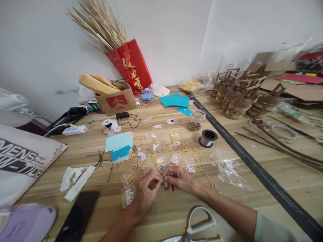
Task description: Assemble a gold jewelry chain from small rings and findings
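Two bare hands meet fingertip to fingertip low in the middle of the view: the left hand (147, 188) and the right hand (179, 179), both with thumb and forefinger drawn into a narrow pinch on a small shiny piece (165, 184). It sits between them, just above the wooden tabletop (174, 205) and near a heap of dark silvery beads (161, 167); which part each hand grips is too small to tell. Judging by its glint and size, the piece should weigh next to nothing and be hard, smooth and apt to skid out of a damp pinch. The very tips of thumb and forefinger suit it best, set on opposite edges, with a light squeeze, since any thin part could bend.

Close by lie packets of gold findings (128, 178) and silver rings (129, 196), likely just as light and easy to scatter with a sleeve. The gold-coloured chain (198, 164) to the right looks limp and would be best lifted by one end so that it does not kink. A black spool of fine line (208, 138) stands beyond it, likely easiest held by the rims. White-handled scissors (202, 220) rest at the near edge, stiff and probably best taken by the loop
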